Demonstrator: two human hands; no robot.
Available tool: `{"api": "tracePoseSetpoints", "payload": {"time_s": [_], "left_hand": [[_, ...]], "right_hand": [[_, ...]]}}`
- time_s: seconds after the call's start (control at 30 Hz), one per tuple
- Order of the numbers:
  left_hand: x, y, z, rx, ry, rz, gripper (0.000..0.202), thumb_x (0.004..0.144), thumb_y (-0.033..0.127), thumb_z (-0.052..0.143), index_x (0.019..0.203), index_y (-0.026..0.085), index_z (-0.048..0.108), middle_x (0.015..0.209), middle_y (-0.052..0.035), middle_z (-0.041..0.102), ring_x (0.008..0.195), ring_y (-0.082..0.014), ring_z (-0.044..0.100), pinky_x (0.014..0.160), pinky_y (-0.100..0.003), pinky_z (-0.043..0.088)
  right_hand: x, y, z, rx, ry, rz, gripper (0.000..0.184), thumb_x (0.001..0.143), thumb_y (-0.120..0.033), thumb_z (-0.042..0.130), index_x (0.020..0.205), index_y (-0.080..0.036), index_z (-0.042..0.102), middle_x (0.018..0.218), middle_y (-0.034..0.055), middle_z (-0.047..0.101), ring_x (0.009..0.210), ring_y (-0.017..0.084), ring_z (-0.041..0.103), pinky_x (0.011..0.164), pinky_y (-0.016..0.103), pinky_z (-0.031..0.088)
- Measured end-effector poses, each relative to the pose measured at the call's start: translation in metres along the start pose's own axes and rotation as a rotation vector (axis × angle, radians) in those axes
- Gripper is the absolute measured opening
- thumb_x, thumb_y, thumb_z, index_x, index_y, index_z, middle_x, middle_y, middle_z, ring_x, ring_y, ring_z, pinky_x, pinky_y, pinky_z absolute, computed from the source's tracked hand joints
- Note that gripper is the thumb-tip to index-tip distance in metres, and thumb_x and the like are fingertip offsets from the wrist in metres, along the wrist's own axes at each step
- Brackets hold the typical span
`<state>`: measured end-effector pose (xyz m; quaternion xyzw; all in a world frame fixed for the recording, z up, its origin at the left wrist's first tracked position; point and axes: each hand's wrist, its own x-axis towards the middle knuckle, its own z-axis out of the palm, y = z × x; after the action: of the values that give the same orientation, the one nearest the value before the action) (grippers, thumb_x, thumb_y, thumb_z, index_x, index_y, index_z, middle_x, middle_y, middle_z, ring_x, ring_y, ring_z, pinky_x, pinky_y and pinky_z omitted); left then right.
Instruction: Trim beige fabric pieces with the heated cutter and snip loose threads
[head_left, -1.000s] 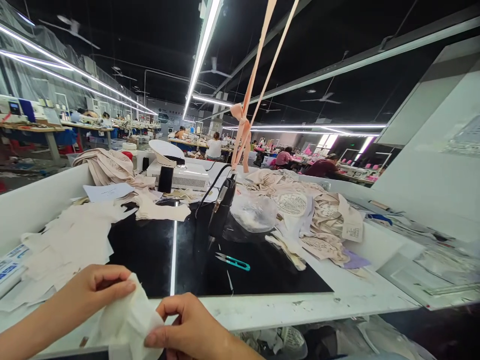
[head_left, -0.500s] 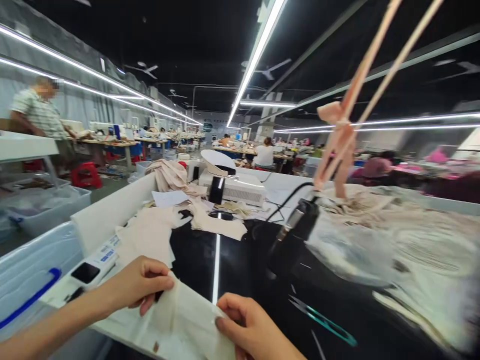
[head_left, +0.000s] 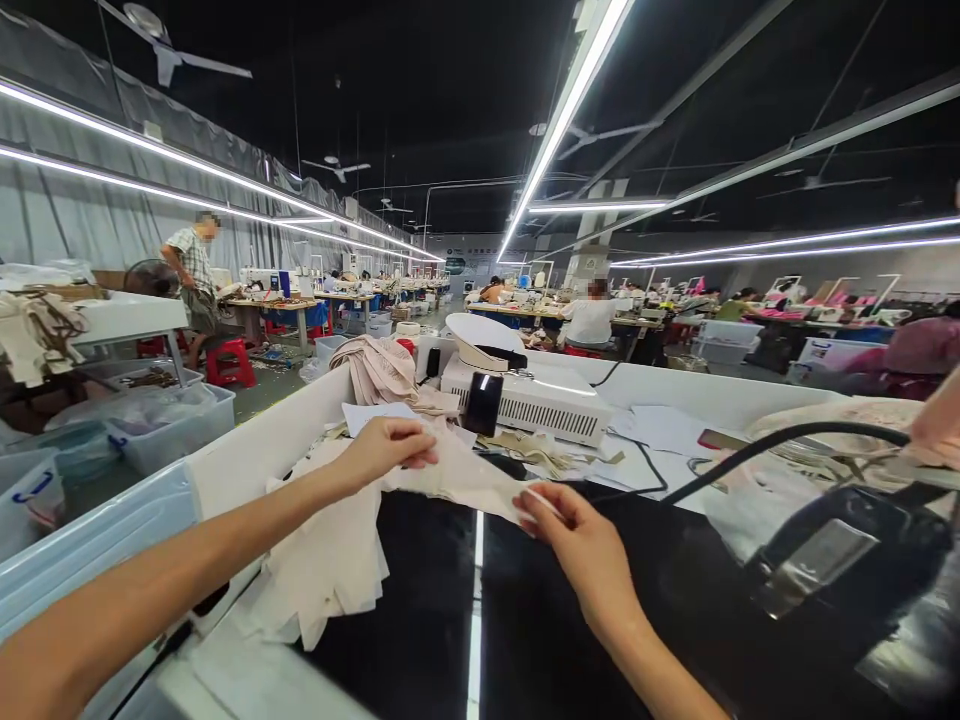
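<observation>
At the near edge of the glossy black panel (head_left: 540, 620), bare work surface lies below the two forearms. To the right, a dark tool (head_left: 847, 550) hangs on a thick black cable, apparently slung there to leave the surface free. The right hand (head_left: 581, 535) pinches the end of a pale cloth piece (head_left: 465, 478) between thumb and fingers, probably because a thin edge is easiest to control from its tip. That piece reaches leftward over the panel to the left hand (head_left: 386, 455), whose thumb and fingers are drawn together at its upper side; whether they grip it I cannot tell. Left of the panel's middle, a loose heap of pale cut pieces (head_left: 330, 560) overlaps the edge, seemingly kept within easy reach.

Beyond the hands, an upright black object (head_left: 482, 402) (perhaps a phone, though its front shows little) stands before a slotted white box (head_left: 559, 408). Folded cloth (head_left: 379, 370) is bunched beside it, against the low white wall, which likely stops things sliding off. Farther away, a red stool (head_left: 229, 362) stands near a person in a checked shirt (head_left: 191, 265).
</observation>
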<state>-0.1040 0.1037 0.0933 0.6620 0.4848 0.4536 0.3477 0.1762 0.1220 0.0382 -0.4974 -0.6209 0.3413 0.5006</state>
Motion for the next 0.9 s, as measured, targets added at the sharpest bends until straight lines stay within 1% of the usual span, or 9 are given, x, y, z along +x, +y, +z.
{"api": "tracePoseSetpoints", "payload": {"time_s": [0.1, 0.17, 0.27, 0.43, 0.6, 0.7, 0.8, 0.83, 0.9], "left_hand": [[0.037, -0.009, 0.014, 0.067, 0.051, 0.116, 0.026, 0.095, 0.042, 0.069, 0.099, 0.019, 0.081, 0.112, -0.0079, 0.082, 0.112, -0.0244, 0.075, 0.099, -0.032, 0.057], [0.048, -0.023, 0.024, 0.136, 0.054, 0.160, 0.019, 0.093, 0.035, 0.069, 0.096, 0.021, 0.082, 0.114, -0.0053, 0.082, 0.115, -0.0246, 0.073, 0.105, -0.033, 0.054], [0.047, -0.049, 0.034, 0.242, 0.001, 0.168, 0.017, 0.092, 0.031, 0.069, 0.090, 0.021, 0.082, 0.107, -0.0048, 0.083, 0.106, -0.0249, 0.075, 0.101, -0.034, 0.055], [0.032, -0.078, 0.034, 0.357, -0.124, 0.155, 0.025, 0.095, 0.040, 0.065, 0.097, 0.022, 0.082, 0.114, -0.0066, 0.082, 0.110, -0.0259, 0.074, 0.105, -0.034, 0.052], [0.023, -0.085, 0.028, 0.388, -0.217, 0.160, 0.046, 0.096, 0.059, 0.056, 0.108, 0.023, 0.081, 0.126, -0.0081, 0.079, 0.121, -0.0300, 0.070, 0.114, -0.039, 0.048], [0.021, -0.089, 0.029, 0.405, -0.239, 0.156, 0.056, 0.096, 0.067, 0.053, 0.118, 0.022, 0.080, 0.134, -0.0091, 0.076, 0.131, -0.0321, 0.066, 0.120, -0.042, 0.043], [0.015, -0.088, 0.030, 0.518, -0.275, 0.145, 0.069, 0.097, 0.075, 0.043, 0.128, 0.023, 0.077, 0.143, -0.0077, 0.072, 0.137, -0.0310, 0.063, 0.124, -0.041, 0.040], [0.012, -0.086, 0.029, 0.537, -0.279, 0.147, 0.074, 0.096, 0.078, 0.042, 0.129, 0.022, 0.077, 0.144, -0.0076, 0.071, 0.138, -0.0311, 0.062, 0.124, -0.041, 0.040], [0.006, -0.076, 0.023, 0.547, -0.193, 0.163, 0.078, 0.090, 0.084, 0.046, 0.125, 0.023, 0.079, 0.141, -0.0064, 0.073, 0.134, -0.0315, 0.065, 0.122, -0.040, 0.043]], "right_hand": [[0.036, 0.008, -0.007, -0.126, 0.151, -0.128, 0.037, 0.084, -0.053, 0.062, 0.102, -0.024, 0.073, 0.112, 0.0099, 0.079, 0.110, 0.033, 0.074, 0.101, 0.048, 0.056], [0.050, 0.020, -0.007, -0.206, 0.163, -0.194, 0.028, 0.087, -0.044, 0.060, 0.101, -0.024, 0.074, 0.117, 0.0096, 0.079, 0.116, 0.033, 0.072, 0.107, 0.050, 0.052], [0.057, 0.043, -0.003, -0.329, 0.078, -0.241, 0.017, 0.096, -0.036, 0.067, 0.098, -0.020, 0.073, 0.111, 0.0078, 0.078, 0.113, 0.028, 0.072, 0.107, 0.051, 0.053], [0.046, 0.065, 0.004, -0.540, -0.103, -0.271, 0.023, 0.103, -0.038, 0.070, 0.112, -0.017, 0.072, 0.117, 0.0066, 0.074, 0.107, 0.023, 0.072, 0.098, 0.047, 0.060], [0.034, 0.054, 0.009, -0.783, -0.171, -0.231, 0.029, 0.103, -0.037, 0.070, 0.126, -0.019, 0.069, 0.131, 0.0093, 0.070, 0.114, 0.025, 0.071, 0.099, 0.048, 0.061], [0.028, 0.041, 0.012, -0.930, -0.193, -0.184, 0.031, 0.103, -0.037, 0.070, 0.128, -0.019, 0.068, 0.134, 0.0097, 0.069, 0.116, 0.026, 0.070, 0.100, 0.049, 0.060], [0.016, 0.027, 0.015, -1.045, -0.196, -0.144, 0.032, 0.103, -0.037, 0.071, 0.130, -0.020, 0.068, 0.137, 0.0101, 0.068, 0.120, 0.027, 0.069, 0.101, 0.051, 0.059], [0.010, 0.021, 0.016, -1.072, -0.192, -0.138, 0.033, 0.102, -0.036, 0.071, 0.131, -0.020, 0.067, 0.139, 0.0104, 0.067, 0.122, 0.028, 0.068, 0.103, 0.052, 0.059], [-0.003, 0.010, 0.020, -1.097, -0.190, -0.152, 0.035, 0.102, -0.034, 0.072, 0.133, -0.020, 0.066, 0.145, 0.0111, 0.063, 0.129, 0.031, 0.064, 0.107, 0.056, 0.056]]}}
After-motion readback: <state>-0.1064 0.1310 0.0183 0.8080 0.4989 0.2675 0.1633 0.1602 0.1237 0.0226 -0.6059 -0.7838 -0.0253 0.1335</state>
